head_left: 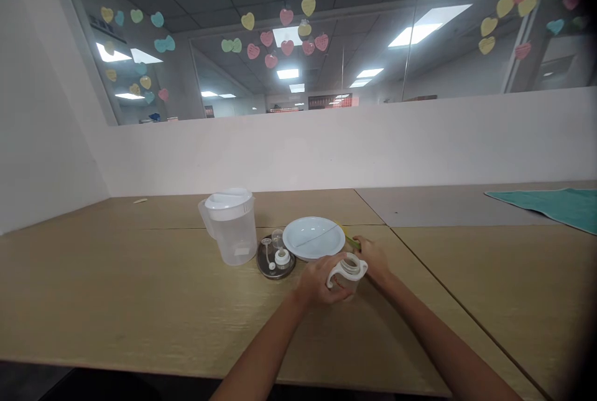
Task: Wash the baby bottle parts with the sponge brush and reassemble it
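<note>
My left hand [323, 280] is closed around a clear baby bottle [347, 283] with a white two-handled ring at its neck; the bottle's mouth is uncovered and faces up. Just beyond it, my right hand [372, 255] has its fingers closed on a slim green-and-yellow tool [355, 243] at the right rim of a white oval bowl [298, 253]. The tool's far end is not clear to me. A thin straight line crosses the inside of the bowl. On a round metal tray [262, 267] left of the bowl lie a white bottle collar [282, 257], a straw piece [267, 253] and a clear cap [277, 239].
A translucent lidded pitcher [237, 233] stands left of the tray. A teal cloth [555, 203] lies at the far right of the wooden table [140, 301]. Behind the table rises a white wall [326, 152] with a window above it.
</note>
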